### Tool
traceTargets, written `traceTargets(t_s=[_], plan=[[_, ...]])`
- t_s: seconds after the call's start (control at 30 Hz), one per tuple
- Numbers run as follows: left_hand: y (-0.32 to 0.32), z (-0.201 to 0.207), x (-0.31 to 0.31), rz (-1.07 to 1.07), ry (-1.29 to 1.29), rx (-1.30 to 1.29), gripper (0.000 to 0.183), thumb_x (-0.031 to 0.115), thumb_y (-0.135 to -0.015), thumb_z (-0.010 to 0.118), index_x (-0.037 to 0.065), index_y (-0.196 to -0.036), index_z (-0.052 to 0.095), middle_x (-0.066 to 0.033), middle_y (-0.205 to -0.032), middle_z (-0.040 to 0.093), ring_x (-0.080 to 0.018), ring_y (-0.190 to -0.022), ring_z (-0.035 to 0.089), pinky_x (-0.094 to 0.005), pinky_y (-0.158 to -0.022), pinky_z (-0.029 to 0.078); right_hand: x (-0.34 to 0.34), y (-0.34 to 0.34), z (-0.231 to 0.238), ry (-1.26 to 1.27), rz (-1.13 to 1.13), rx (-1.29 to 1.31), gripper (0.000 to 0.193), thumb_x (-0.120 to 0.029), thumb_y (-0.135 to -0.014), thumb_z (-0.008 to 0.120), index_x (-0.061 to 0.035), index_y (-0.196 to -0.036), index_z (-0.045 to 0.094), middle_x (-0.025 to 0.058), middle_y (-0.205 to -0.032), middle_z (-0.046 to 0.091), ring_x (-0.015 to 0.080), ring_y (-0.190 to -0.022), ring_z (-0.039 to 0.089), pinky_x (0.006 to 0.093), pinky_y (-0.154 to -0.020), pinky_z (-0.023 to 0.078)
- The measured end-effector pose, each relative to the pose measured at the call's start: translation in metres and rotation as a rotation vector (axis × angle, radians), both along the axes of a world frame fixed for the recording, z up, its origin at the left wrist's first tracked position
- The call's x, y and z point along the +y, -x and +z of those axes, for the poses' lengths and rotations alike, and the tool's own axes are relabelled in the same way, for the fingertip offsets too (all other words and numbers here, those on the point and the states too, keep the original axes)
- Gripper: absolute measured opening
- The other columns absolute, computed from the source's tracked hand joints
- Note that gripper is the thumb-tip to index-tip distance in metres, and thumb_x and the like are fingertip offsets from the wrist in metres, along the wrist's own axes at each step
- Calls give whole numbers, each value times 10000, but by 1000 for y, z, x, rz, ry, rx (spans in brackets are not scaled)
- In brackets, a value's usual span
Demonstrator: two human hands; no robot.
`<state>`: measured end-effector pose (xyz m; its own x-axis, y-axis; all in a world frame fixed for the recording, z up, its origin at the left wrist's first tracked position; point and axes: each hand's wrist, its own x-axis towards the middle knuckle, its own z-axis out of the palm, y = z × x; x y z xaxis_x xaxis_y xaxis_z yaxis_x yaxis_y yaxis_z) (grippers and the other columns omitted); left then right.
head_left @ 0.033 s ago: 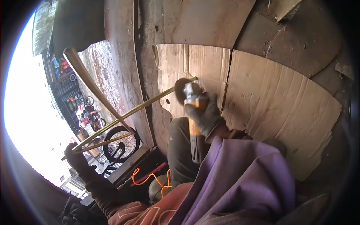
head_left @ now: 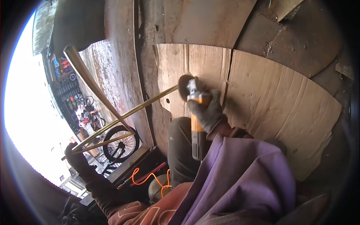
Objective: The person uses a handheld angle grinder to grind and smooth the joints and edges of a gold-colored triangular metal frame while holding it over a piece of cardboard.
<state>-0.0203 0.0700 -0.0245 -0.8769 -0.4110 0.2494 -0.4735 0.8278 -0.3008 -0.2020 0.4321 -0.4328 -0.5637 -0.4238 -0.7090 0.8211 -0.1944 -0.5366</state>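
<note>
My gloved right hand point(head_left: 207, 114) is wrapped round the body of an orange and grey angle grinder point(head_left: 195, 129). Its round disc point(head_left: 183, 87) meets the far end of a brass-coloured metal tube point(head_left: 150, 101); whether it touches or just overlaps it, I cannot tell. That tube belongs to a bent tubular frame, whose thicker bar point(head_left: 88, 80) rises toward the upper left. At the left, my gloved left hand point(head_left: 77, 159) grips the frame's near end, its fingers partly hidden. Beneath the grinder lies a flat cardboard sheet point(head_left: 277, 101).
A spoked bicycle wheel point(head_left: 122, 144) stands behind the frame at the left. An orange cord point(head_left: 150, 176) coils beside my knee point(head_left: 180, 150). Metal sheets point(head_left: 202, 22) lie beyond the cardboard. Further left are bicycles and shelves with tyres point(head_left: 69, 90).
The grinder in my right hand has shifted slightly right. The tube end that stuck out past the disc is now mostly hidden. My left hand and the frame look unmoved.
</note>
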Motion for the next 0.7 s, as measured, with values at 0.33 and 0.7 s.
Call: traceTargets(t_s=[0.33, 0.7], plan=[[0, -3, 4, 92, 127, -44, 312, -46, -786, 644, 19, -1088, 600, -95, -1023, 596, -210, -919, 597, -333, -778, 524, 0, -8, 1, -10, -46, 16, 571, -135, -766, 822, -75, -1168, 421, 80, -1035, 599, 156, -885, 615, 348, -757, 549], [3, 1, -4, 31, 155, -88, 225, 34, -859, 610, 1, -1081, 598, -109, -1001, 588, -214, -906, 595, -320, -719, 526, 2, -5, -3, -2, -43, -2, 577, -142, -766, 820, -67, -1168, 414, 88, -1041, 593, 155, -897, 610, 349, -762, 546]])
